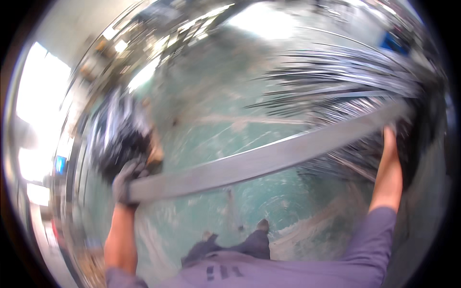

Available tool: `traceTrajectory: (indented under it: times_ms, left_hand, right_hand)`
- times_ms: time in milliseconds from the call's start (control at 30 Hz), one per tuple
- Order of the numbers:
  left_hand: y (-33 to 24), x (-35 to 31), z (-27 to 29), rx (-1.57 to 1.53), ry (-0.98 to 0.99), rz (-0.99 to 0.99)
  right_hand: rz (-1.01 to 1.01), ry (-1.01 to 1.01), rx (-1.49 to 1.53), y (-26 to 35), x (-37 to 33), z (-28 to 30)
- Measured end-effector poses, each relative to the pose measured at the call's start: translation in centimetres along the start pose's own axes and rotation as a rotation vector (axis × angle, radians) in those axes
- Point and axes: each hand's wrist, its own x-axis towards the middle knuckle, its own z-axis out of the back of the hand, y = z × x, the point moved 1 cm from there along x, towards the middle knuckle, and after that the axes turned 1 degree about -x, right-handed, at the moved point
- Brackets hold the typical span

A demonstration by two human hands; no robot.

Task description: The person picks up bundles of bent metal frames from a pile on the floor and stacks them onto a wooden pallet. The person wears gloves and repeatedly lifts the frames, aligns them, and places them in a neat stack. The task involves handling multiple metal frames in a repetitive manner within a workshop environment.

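A long, flat grey metal bar [259, 158] stretches across in front of me, its right end higher and farther off than its left. My left hand [126, 180], in a dark glove, is closed around the bar's left end. Near the far right end, my right hand [390, 124] grips the bar too. Its fingers are mostly hidden and smeared by motion. Behind and below the bar's right part lies a large stack of thin metal strips [336, 72], many of their ends pointing left.
Past my left hand stands a dark wrapped bundle [117, 134] with a brown edge. The green floor [216, 134] is scuffed and streaked. Blurred racks or machinery [158, 38] line the far left, and a blue object [394, 43] sits at the far right.
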Motion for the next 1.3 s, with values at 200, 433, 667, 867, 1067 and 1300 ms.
traceTrajectory:
  times_ms: [200,433,667,867,1067,1300]
  left_hand:
    - [1.3,-0.1,3.3,0.253,-0.176,-0.064]
    - [2.3,-2.5,16.9,0.604,0.100,-0.202]
    - [2.7,-2.3,47.9,0.820,-0.269,0.100]
    - [-3.4,4.9,63.8,0.687,-0.492,0.016]
    - [-9.0,15.8,78.3,0.706,-0.670,-0.087]
    - [-22.0,29.2,91.3,0.556,-0.803,-0.138]
  right_hand:
    - [0.469,0.777,0.361,21.0,-42.9,3.5]
    - [0.846,1.709,0.300,34.4,-75.1,32.6]
    - [1.616,1.547,-0.323,27.7,-84.8,34.3]
    - [1.186,1.910,-0.397,43.7,-86.5,43.6]
    - [1.064,1.872,-0.173,71.7,-96.2,41.1]
    - [0.860,1.603,0.592,115.9,-101.8,54.1]
